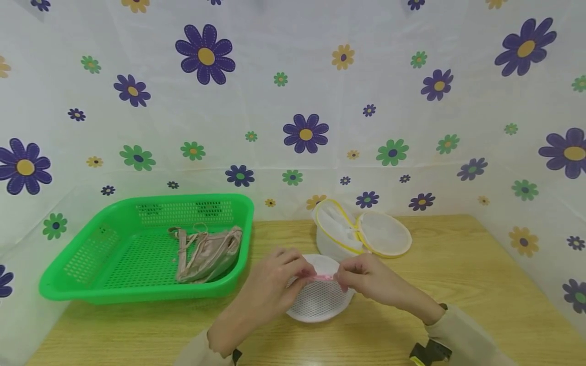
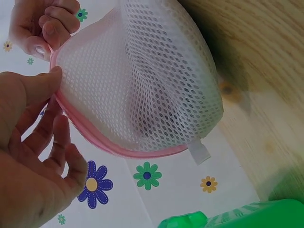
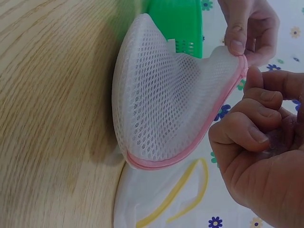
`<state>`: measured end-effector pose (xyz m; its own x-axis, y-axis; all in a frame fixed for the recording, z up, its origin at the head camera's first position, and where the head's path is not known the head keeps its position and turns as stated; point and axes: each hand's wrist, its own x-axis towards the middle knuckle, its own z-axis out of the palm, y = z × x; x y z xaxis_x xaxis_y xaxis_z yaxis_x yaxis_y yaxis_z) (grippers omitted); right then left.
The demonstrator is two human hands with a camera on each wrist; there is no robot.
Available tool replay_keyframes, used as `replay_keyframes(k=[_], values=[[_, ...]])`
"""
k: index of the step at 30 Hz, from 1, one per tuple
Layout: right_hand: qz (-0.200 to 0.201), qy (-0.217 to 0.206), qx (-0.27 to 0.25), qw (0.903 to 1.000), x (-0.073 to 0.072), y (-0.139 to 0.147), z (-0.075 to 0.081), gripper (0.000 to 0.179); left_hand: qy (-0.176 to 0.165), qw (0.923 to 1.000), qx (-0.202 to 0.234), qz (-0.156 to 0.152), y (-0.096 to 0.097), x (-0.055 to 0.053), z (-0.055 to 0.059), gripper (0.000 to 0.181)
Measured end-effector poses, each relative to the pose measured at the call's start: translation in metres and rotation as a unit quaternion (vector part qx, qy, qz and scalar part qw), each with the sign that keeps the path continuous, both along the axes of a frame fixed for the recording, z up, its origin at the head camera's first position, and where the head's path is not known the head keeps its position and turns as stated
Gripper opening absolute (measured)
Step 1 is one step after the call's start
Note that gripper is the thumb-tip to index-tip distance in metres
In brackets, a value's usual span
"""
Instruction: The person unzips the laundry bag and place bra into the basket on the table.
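Note:
A white mesh laundry bag (image 1: 318,302) with a pink zip (image 2: 81,124) rests on the table in front of me, its zipped side raised. My left hand (image 1: 274,279) pinches the pink-trimmed edge between thumb and forefinger; its other fingers are loosely bent in the left wrist view. Close beside it, my right hand (image 1: 373,278) pinches at the same stretch of zip, the other fingers curled in. The fingertips of both hands almost meet there. A small white tag (image 2: 199,152) sticks out from the bag's edge.
To the left stands a green plastic basket (image 1: 151,293) holding a beige garment with thin straps (image 1: 212,256). Behind the mesh bag, a second white bag with yellow trim (image 1: 336,244) stands with its round lid (image 1: 386,234) folded open. A flower-patterned sheet (image 1: 256,101) surrounds the wooden table (image 1: 458,269).

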<state>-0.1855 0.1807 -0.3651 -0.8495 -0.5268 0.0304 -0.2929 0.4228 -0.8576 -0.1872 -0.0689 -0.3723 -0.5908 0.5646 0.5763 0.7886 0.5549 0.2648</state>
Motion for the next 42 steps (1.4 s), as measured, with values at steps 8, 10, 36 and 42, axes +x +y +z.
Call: replay_keyframes(k=[8,10,36,42], values=[[0.000,0.006,0.002,1.0000,0.000,0.001,-0.003,0.026,0.000,1.0000,-0.003,0.005,-0.004,0.000,-0.001,0.016],[0.001,0.007,0.001,1.0000,0.000,0.002,-0.004,0.026,-0.006,0.9999,-0.007,0.011,-0.005,0.000,-0.001,0.015],[-0.011,-0.020,0.007,0.9997,0.002,0.011,-0.008,0.027,-0.040,0.9985,-0.014,0.034,-0.009,0.003,-0.004,0.014],[-0.017,-0.029,0.012,0.9994,0.002,0.014,-0.009,0.028,-0.052,0.9983,-0.001,0.025,-0.012,0.002,-0.003,0.005]])
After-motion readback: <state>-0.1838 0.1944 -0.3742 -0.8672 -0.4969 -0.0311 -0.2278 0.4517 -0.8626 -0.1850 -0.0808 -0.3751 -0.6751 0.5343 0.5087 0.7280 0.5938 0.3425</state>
